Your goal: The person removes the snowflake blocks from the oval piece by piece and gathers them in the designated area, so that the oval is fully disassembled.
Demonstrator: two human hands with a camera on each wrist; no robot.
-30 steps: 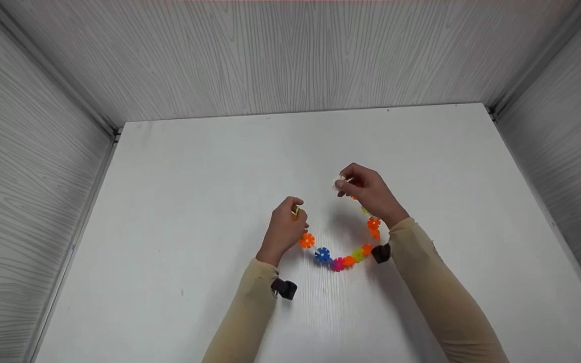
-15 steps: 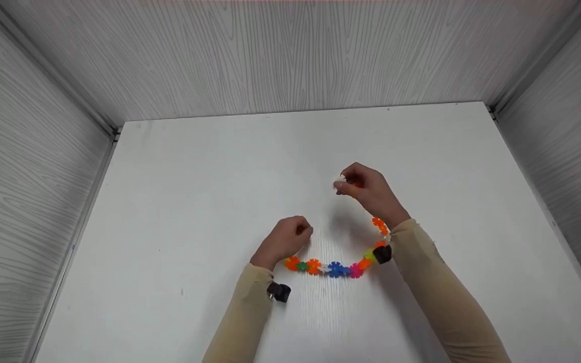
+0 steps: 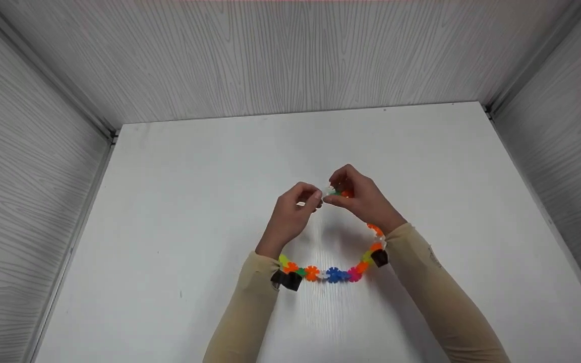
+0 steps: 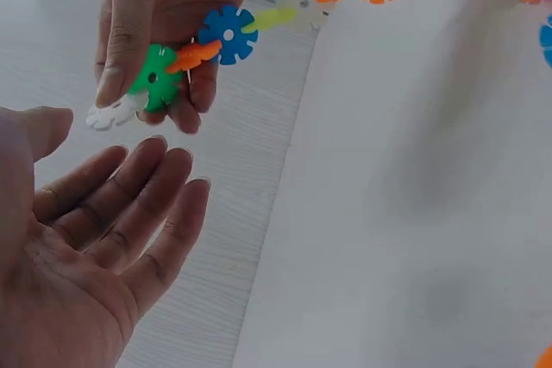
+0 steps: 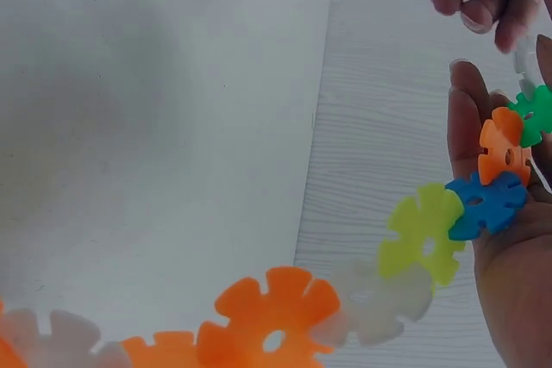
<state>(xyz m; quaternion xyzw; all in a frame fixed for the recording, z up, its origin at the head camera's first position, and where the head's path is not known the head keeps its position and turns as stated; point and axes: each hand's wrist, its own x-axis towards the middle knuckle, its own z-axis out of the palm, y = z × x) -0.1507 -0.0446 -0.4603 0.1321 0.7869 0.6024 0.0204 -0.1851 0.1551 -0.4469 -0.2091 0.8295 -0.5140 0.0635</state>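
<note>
A chain of notched plastic snowflake discs [image 3: 334, 275], in orange, blue, pink, green, yellow and white, curves below both hands in the head view. My right hand [image 3: 368, 199] pinches its upper end between thumb and fingers. At that end is a white disc [image 4: 112, 113], then a green disc [image 4: 157, 77], an orange one and a blue disc [image 5: 488, 205], running along the palm. My left hand [image 3: 290, 214] is close beside the white disc. Its fingers [image 4: 142, 191] are spread and loosely bent, holding nothing. The left wrist hides the chain's other end.
The white tabletop [image 3: 179, 201] extends around both hands. Grey wood-grain panels stand at the back [image 3: 280, 55] and on both sides. Black wrist cameras sit on both sleeves, close to the chain.
My left hand has let go of the chain's left part, which now lies lower by the wrist. It dipped, then rose toward my right hand. The right hand stays nearly in place, still pinching.
</note>
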